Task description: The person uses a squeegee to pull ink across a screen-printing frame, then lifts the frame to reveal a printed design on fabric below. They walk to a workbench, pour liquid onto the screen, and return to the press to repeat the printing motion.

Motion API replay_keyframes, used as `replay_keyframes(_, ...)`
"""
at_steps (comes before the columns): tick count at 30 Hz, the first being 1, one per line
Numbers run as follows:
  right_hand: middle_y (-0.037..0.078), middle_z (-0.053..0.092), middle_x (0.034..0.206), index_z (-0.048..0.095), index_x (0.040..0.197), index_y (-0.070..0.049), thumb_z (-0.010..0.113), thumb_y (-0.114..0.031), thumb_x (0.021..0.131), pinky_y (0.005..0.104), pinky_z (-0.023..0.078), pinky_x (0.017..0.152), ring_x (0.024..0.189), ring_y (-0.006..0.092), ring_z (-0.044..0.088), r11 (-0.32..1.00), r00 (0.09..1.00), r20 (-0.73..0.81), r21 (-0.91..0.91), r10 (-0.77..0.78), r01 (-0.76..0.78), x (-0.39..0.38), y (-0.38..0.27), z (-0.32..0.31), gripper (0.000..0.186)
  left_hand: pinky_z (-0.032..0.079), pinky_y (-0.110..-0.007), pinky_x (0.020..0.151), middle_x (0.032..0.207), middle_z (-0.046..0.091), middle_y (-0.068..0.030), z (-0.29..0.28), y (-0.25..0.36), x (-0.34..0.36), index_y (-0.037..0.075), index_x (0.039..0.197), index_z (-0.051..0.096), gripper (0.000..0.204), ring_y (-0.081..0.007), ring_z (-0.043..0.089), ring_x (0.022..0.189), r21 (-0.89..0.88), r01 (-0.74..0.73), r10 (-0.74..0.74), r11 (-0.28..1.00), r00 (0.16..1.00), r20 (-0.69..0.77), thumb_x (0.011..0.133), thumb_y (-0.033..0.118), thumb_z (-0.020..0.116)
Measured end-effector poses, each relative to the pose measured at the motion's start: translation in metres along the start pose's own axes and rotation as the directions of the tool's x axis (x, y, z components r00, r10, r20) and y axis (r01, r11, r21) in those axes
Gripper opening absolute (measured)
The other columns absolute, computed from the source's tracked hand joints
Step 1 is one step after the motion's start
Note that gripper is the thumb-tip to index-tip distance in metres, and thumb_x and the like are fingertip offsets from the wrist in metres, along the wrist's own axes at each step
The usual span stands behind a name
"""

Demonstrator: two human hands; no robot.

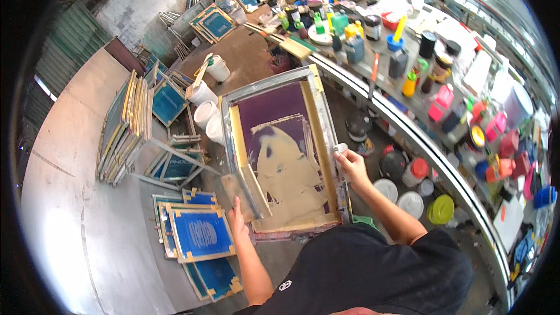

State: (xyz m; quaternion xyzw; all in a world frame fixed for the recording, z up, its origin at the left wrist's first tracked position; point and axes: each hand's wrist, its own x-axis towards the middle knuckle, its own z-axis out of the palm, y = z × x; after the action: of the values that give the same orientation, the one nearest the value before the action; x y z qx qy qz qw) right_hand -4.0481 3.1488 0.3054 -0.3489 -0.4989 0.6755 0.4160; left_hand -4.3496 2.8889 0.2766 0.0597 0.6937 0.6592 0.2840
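A screen printing frame (318, 90) is tilted in front of my body. Its purple mesh (271, 104) carries a thick, uneven spread of beige ink (286, 166), heaviest toward the near end. A wide squeegee (238, 193) with a wooden-looking grip leans over the frame's left side, its blade side in the ink. My left hand (237, 221) is at the frame's lower left edge, against the squeegee; its fingers are partly hidden. Closed around the right rim is my right hand (352, 168), beside a small pale piece at the edge.
To the left, stacked screens (125, 131) and a blue screen (203, 234) lie along a pale metal surface. White buckets (205, 115) stand beyond. On the right, a rail (408, 125) runs before a table crowded with ink bottles (409, 84); lidded tubs (440, 209) sit below.
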Motion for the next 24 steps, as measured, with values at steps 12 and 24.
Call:
replay_keyframes(12, -0.006, 0.055, 0.069, 0.071, 0.088, -0.003, 0.079, -0.022, 0.087, 0.0235, 0.035, 0.057, 0.064, 0.0026, 0.044, 0.947, 0.962, 0.272, -0.303, -0.023, 0.109, 0.294, 0.054, 0.218, 0.021, 0.046, -0.044, 0.104, 0.138, 0.055, -0.0189, -0.009, 0.028, 0.215, -0.01, 0.137, 0.049, 0.088, -0.0306, 0.057, 0.122, -0.18, 0.012, -0.064, 0.984, 0.956, -0.287, 0.087, 0.059, 0.071)
replay_keyframes(24, -0.004, 0.062, 0.076, 0.069, 0.093, -0.002, 0.073, -0.021, 0.093, 0.0239, 0.043, 0.064, 0.071, 0.005, 0.052, 0.951, 0.899, 0.436, -0.296, 0.047, 0.093, 0.587, 0.11, 0.425, 0.02, 0.047, -0.039, 0.099, 0.131, 0.059, -0.0175, -0.018, 0.109, 0.508, -0.008, 0.132, 0.056, 0.078, -0.0254, 0.06, 0.115, -0.287, -0.017, -0.095, 0.958, 0.923, -0.372, 0.088, 0.054, 0.072)
